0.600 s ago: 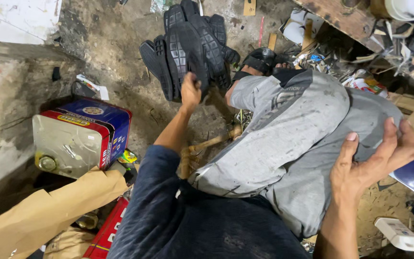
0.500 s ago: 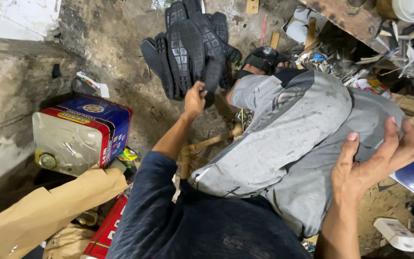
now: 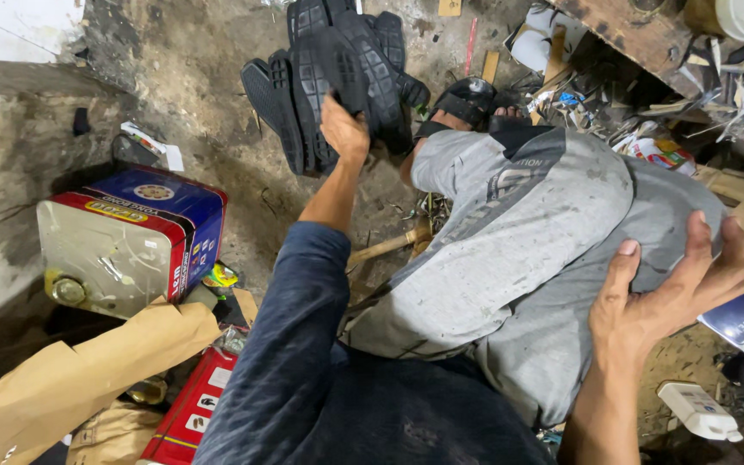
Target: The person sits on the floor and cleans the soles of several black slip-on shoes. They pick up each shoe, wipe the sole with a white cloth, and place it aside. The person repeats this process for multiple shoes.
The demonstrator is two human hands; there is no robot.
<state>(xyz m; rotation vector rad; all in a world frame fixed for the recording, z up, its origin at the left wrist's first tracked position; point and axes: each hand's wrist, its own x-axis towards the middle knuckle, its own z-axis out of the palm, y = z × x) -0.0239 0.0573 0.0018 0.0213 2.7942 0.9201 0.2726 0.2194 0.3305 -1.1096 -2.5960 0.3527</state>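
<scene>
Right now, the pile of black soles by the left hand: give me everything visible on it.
The black shoe soles look like moulded rubber, with ribbed and blocked tread facing up. Several overlap in a loose fan on the dirty floor, near the top of the view. The left hand grips the lower edge of one sole. A sandalled foot lies just right of the pile; contact unclear.

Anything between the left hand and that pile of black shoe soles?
Nothing visible. The left hand already rests on the black soles stacked on the dirt floor, fingers on the near edge. The wooden-handled tool and the tin can lie off its line. The right hand sits on the grey-trousered knee.
</scene>
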